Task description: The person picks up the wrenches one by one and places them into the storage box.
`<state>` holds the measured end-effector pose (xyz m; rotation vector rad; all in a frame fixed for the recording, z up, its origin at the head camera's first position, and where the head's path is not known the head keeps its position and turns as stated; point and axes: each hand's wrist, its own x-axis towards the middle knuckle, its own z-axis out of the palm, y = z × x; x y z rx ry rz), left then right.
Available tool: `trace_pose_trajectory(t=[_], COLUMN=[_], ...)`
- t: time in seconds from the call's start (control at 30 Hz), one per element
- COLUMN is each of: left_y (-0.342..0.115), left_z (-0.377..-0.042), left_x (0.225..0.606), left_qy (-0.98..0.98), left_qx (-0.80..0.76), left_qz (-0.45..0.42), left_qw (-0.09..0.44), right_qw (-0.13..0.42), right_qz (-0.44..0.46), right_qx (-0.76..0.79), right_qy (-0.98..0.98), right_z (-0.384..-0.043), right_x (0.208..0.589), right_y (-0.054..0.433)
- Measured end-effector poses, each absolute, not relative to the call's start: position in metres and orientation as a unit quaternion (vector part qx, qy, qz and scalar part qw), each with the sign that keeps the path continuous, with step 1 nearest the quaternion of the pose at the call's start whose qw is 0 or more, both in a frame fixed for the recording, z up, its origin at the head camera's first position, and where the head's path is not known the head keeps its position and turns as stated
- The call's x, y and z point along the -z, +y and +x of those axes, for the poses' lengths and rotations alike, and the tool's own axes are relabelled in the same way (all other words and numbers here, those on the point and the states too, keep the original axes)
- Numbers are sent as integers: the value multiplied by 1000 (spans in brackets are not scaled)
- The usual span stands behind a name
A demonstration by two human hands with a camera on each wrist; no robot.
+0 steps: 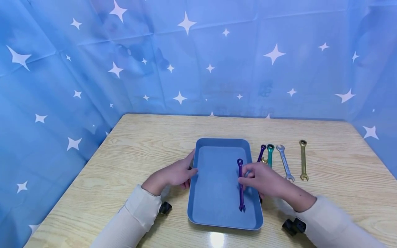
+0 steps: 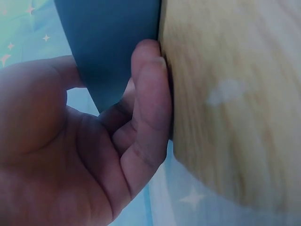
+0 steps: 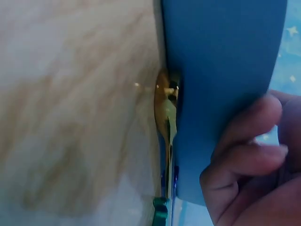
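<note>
A blue rectangular tray (image 1: 217, 182) lies on the table. My left hand (image 1: 176, 172) grips its left wall, thumb over the rim and fingers against the outer side, as the left wrist view shows with the tray wall (image 2: 113, 42). Over the right part of the tray, my right hand (image 1: 266, 179) pinches a purple combination wrench (image 1: 241, 189) between thumb and fingers. The wrench points lengthwise along the tray, its open end toward me. Whether it touches the tray floor I cannot tell. In the right wrist view the fingers (image 3: 249, 122) curl near the tray's outer wall, and the wrench is hidden.
Right of the tray lie another purple wrench (image 1: 262, 151), a green wrench (image 1: 270, 153), a silver-blue wrench (image 1: 285, 163) and a gold wrench (image 1: 303, 160). Another gold wrench (image 3: 164, 108) lies against the tray's right wall. A star-patterned blue cloth (image 1: 198, 69) hangs behind the wooden table (image 1: 124, 172).
</note>
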<state>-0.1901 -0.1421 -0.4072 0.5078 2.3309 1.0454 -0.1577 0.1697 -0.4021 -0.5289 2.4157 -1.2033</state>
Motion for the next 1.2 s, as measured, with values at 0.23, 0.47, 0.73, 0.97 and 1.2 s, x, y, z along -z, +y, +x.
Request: trace_pose_trajectory(t=[0.23, 0.47, 0.73, 0.97, 1.2], left_y=[-142, -142, -142, -141, -141], left_z=[-190, -189, -190, -189, -189], left_x=[406, 407, 407, 406, 404], left_qy=[867, 866, 865, 866, 868], left_qx=[-381, -383, -385, -380, -377], left_qz=[181, 186, 187, 191, 194], left_qw=[265, 264, 263, 262, 260], right_qw=[196, 183, 167, 178, 179], right_qz=[-183, -183, -186, -167, -159], right_qx=[406, 375, 342, 329, 314], right_qy=[873, 890, 906, 912, 919], right_z=[-158, -158, -159, -158, -157], right_x=[402, 401, 403, 405, 404], right_y=[164, 159, 154, 150, 148])
